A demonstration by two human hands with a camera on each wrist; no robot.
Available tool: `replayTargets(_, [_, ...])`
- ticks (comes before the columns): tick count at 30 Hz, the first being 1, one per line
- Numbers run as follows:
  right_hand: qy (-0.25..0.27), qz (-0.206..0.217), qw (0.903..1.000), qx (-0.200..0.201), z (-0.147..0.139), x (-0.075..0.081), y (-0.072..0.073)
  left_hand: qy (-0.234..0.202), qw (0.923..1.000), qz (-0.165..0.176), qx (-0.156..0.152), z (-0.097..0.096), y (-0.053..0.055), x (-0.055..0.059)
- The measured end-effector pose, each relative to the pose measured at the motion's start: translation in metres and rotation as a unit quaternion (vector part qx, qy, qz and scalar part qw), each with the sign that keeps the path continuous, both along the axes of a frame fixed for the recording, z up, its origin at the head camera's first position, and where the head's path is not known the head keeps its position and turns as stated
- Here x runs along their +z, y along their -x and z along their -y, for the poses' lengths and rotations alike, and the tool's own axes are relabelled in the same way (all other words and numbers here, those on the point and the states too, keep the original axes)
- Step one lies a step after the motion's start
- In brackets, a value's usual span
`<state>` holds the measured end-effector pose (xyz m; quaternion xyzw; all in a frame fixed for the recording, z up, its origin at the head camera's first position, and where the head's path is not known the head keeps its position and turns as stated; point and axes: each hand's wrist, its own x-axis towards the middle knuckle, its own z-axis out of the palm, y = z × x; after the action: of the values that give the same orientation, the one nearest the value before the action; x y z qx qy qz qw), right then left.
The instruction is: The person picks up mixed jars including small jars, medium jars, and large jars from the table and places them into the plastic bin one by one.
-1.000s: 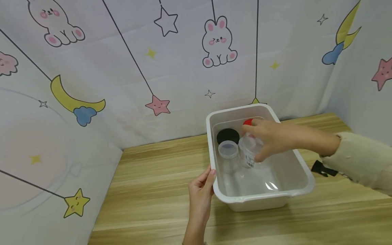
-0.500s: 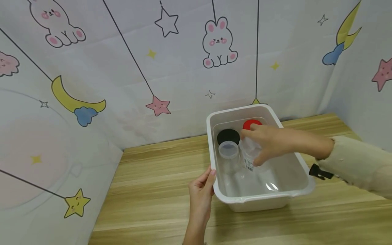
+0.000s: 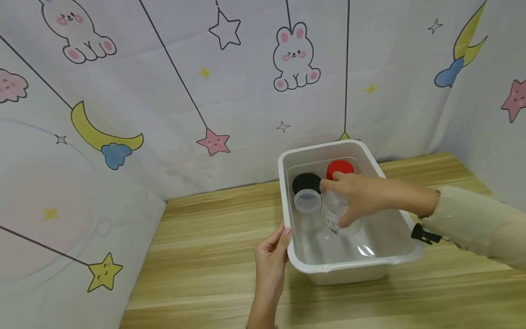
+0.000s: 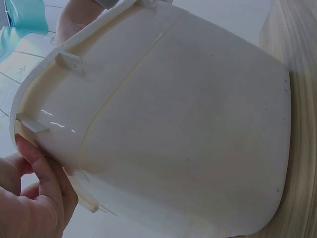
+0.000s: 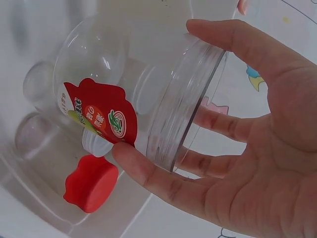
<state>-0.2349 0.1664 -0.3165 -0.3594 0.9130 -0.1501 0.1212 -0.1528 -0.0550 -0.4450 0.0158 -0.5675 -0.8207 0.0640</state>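
My left hand (image 3: 270,262) pinches the left rim of a white plastic basin (image 3: 353,269); in the left wrist view its fingers (image 4: 42,171) lie under that rim. Inside the basin, my right hand (image 3: 365,196) holds a clear plastic jar (image 3: 334,205) around its wide mouth. In the right wrist view the jar is tilted, and a red label (image 5: 106,111) shows on its side. Just beyond the hand is a red lid (image 3: 339,169), partly covered by the fingers. To the left stands a smaller clear jar (image 3: 307,201), in front of a black lid (image 3: 307,183).
The basin stands on a wood-grain table (image 3: 205,246). Behind and at both sides hangs a white cloth (image 3: 242,100) printed with rabbits, stars and moons. A black clip-like piece (image 3: 425,234) sits at the right sleeve (image 3: 472,224).
My right hand has shifted slightly toward me and left, with the jar in it. More of the red lid now shows. My left hand stays on the rim.
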Motion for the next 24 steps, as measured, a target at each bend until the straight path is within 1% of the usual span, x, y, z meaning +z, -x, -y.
replayTargets(8, [-0.004, 0.008, 0.9999, 0.008, 0.004, -0.007, 0.001, 0.003, 1.0, 0.004, 0.004, 0.0, 0.001, 0.0])
replayTargets(12, [-0.003, 0.015, 0.9998, 0.01, 0.005, -0.008, 0.001, 0.003, 1.0, -0.003, -0.002, 0.0, 0.0, 0.0])
replayTargets(17, [-0.006, 0.011, 0.9998, 0.015, 0.007, -0.01, 0.002, -0.001, 0.9999, -0.01, -0.011, 0.0, -0.001, 0.0])
replayTargets(20, [-0.009, 0.013, 0.9997, 0.019, 0.008, -0.012, 0.003, -0.004, 0.9999, -0.011, -0.011, 0.0, -0.001, 0.0])
replayTargets(24, [-0.012, 0.025, 0.9994, 0.023, 0.011, -0.015, 0.003, -0.006, 0.9999, -0.01, -0.012, 0.001, -0.001, 0.001])
